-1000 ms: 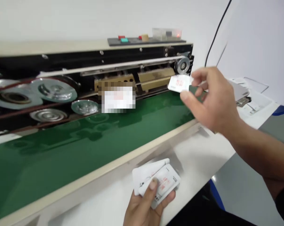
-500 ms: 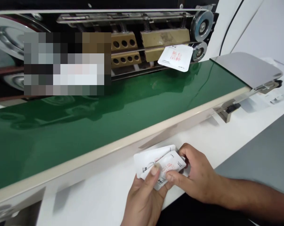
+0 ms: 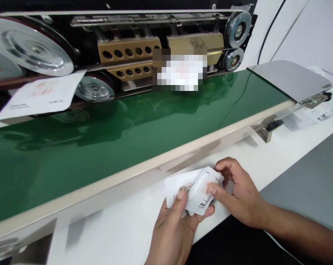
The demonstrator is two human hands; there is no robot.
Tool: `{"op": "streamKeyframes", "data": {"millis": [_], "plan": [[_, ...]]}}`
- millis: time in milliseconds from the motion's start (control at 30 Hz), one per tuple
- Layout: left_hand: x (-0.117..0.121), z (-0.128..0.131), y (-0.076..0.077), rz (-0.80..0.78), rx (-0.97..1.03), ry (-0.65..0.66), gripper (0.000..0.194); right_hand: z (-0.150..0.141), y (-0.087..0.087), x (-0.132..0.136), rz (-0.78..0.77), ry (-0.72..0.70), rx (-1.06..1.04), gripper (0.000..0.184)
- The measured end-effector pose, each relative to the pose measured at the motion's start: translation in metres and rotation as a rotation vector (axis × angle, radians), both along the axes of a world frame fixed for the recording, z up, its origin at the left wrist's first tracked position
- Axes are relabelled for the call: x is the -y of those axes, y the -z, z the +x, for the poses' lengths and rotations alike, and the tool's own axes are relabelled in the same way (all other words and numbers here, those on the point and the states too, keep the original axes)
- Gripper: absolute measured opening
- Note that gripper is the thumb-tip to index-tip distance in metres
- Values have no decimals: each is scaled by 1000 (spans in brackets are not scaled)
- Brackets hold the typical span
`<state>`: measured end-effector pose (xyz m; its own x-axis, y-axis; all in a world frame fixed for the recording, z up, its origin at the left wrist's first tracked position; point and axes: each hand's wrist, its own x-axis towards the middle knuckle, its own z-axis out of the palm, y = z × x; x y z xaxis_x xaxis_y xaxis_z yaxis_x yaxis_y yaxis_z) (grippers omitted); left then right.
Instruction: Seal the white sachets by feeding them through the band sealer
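Several white pouches with red and black print (image 3: 201, 200) are fanned out between my two hands, below the conveyor's front edge. My left hand (image 3: 176, 217) grips the stack from below, its thumb pressed on the pouches. My right hand (image 3: 236, 195) pinches the top pouch, thumb on its face and fingers behind its right edge. Another white pouch (image 3: 42, 94) hangs out of the sealing machine at the left, below a large metal wheel. A further pale pouch (image 3: 183, 71) in the machine's middle is hidden by pixelation.
A band sealing machine (image 3: 129, 51) with gold-coloured blocks and metal wheels runs along the back. In front of it lies a green conveyor belt (image 3: 122, 136) with a cream rail (image 3: 144, 165). A metal end plate (image 3: 290, 79) and black knob (image 3: 273, 125) are at the right.
The pouch at the machine's right has moved left along it. In my hands, the top pouch has shifted right and turned away from the ones beneath.
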<state>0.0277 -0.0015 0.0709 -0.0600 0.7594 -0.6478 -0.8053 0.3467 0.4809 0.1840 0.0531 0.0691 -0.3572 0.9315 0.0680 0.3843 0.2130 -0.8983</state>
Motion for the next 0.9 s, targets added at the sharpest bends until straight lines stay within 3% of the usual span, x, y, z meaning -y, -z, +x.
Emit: {"op": "streamKeyframes", "data": {"millis": [100,200,267,400,667,767,900], "plan": [[3,0,3,47,52,13,19,2,-8,-3,296,-213,171,58],[5,-2,5,81,95,24,24,2,-17,-8,402,-431,281,49],[4,-3,4,70,83,25,23,1,-18,-11,376,-467,252,44],[3,-4,2,56,63,46,24,0,-11,-11,223,-351,62,43],[1,2,-7,-36,8,31,27,-4,-7,-4,-189,-169,-284,18],[0,3,-12,-10,19,13,27,-3,-9,-6,-131,-137,-269,13],[-1,3,-11,17,3,-15,21,-1,-7,-6,153,-138,-110,14]]}}
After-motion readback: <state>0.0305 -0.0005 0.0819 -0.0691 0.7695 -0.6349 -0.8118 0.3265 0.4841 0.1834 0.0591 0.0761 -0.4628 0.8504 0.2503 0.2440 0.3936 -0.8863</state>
